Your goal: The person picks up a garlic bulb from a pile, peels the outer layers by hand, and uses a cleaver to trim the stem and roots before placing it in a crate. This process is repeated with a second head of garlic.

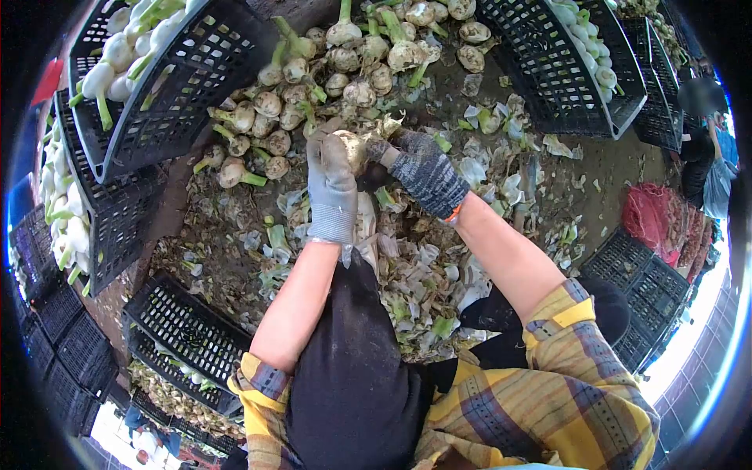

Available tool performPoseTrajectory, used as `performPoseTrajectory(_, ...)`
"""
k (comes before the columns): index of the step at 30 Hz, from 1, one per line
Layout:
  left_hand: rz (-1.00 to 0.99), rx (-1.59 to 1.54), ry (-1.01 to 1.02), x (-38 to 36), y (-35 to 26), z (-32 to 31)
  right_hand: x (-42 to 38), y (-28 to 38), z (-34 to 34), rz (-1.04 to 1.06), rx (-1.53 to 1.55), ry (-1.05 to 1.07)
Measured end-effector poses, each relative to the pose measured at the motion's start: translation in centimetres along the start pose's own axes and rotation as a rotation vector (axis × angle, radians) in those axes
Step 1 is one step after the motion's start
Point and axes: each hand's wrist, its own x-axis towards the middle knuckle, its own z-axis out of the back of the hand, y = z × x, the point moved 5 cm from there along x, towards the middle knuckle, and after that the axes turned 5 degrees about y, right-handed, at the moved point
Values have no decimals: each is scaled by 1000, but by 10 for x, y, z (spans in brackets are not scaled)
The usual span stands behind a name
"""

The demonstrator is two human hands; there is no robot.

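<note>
My left hand [330,176], in a light grey glove, is closed round a garlic bulb [352,151] with a pale, soil-stained skin. My right hand [424,167], in a dark speckled knit glove, has its fingers bent against the bulb's right side, with loose skin showing above them. Part of the bulb is hidden by both gloves. Just beyond my hands lies a heap of unpeeled garlic bulbs [359,94] with short green stems. Below my hands the ground is covered with papery skins and leaf scraps [423,274].
Black plastic crates hold clean white bulbs at the upper left [188,86] and upper right [560,66]. Another black crate [188,321] stands at the lower left. Red mesh sacks [654,219] lie on the right, near a dark crate [638,286] and another person [697,157].
</note>
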Motion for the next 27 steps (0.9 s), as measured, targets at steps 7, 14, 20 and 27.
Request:
performPoseTrajectory(7, 78, 91, -10, -5, -5, -3, -4, 19, 3, -29, -141, 64)
performPoseTrajectory(14, 111, -18, -58, 2, 11, 6, -7, 0, -5, -31, -222, 15)
performPoseTrajectory(20, 545, -212, -112, -16, -7, -13, -11, 4, -6, -4, -31, -143)
performPoseTrajectory(27, 1, 315, 58, -9, -8, -9, -10, -23, -3, -224, 157, -59)
